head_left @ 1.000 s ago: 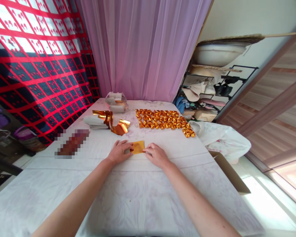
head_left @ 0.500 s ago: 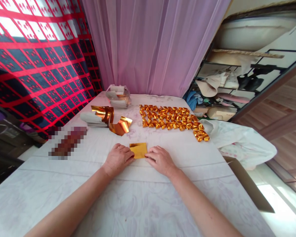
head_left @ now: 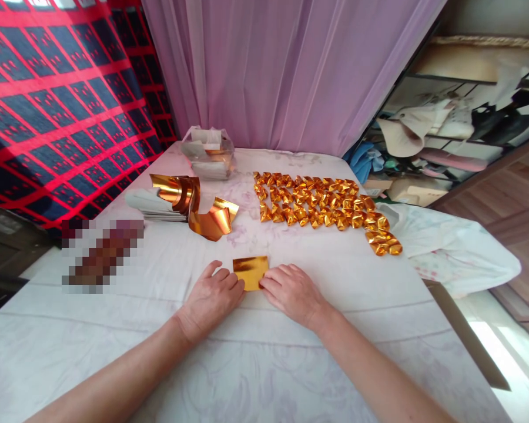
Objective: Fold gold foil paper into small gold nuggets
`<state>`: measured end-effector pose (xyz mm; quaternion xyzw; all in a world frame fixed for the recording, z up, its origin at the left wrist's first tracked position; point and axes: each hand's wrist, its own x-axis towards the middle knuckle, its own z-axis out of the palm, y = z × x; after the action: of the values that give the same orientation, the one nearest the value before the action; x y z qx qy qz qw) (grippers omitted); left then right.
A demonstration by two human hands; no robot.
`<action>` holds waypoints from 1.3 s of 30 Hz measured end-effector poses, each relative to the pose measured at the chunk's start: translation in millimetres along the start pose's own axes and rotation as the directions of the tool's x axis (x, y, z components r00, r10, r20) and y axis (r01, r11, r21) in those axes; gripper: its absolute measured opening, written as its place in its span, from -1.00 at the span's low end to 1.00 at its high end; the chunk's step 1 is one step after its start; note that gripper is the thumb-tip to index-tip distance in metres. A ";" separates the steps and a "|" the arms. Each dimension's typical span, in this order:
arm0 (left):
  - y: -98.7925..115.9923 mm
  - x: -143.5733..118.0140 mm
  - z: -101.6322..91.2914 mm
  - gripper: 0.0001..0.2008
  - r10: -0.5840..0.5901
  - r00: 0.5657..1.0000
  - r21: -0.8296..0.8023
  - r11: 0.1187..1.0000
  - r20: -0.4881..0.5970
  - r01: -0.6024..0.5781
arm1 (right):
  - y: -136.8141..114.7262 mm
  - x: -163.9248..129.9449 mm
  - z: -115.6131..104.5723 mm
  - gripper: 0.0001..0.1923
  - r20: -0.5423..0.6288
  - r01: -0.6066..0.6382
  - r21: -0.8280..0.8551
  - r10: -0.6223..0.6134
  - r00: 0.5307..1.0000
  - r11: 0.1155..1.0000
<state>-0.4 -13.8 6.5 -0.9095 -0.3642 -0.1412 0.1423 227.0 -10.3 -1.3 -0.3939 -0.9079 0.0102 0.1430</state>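
A small rectangle of gold foil paper (head_left: 251, 272) lies between my hands on the cloth-covered table. My left hand (head_left: 215, 295) pinches its near left corner, with the index finger raised and bent away. At the right edge, the fingers of my right hand (head_left: 294, 294) are closed on the paper, the thumb hidden beneath them. Beyond the paper, to the left, curls a stack of gold foil sheets (head_left: 211, 225) with pale backs. Rows of folded gold foil ingots (head_left: 308, 200) stand at the far right, touching one another.
A clear plastic bag (head_left: 207, 154) with papers inside sits at the table's far end by the purple curtain (head_left: 264, 70). A blurred-out object (head_left: 103, 255) lies at left. A white floral cloth or bag (head_left: 462, 247) adjoins the right edge, near a cluttered shelf (head_left: 445, 141).
The camera view has tilted down and come closer. My left index finger has lifted off the paper. The foil paper stays between both hands.
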 end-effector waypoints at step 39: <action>-10.4 2.6 9.0 -0.81 -0.137 0.990 -0.287 0.950 -0.019 0.126 | 4.5 -0.6 5.9 -0.86 -0.147 -0.040 0.065 0.049 0.988 0.997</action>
<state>-4.5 -1.7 0.8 -0.8913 -0.3969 -0.2190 0.0071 229.0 -7.2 -7.7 -0.4090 -0.8851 0.0122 0.2220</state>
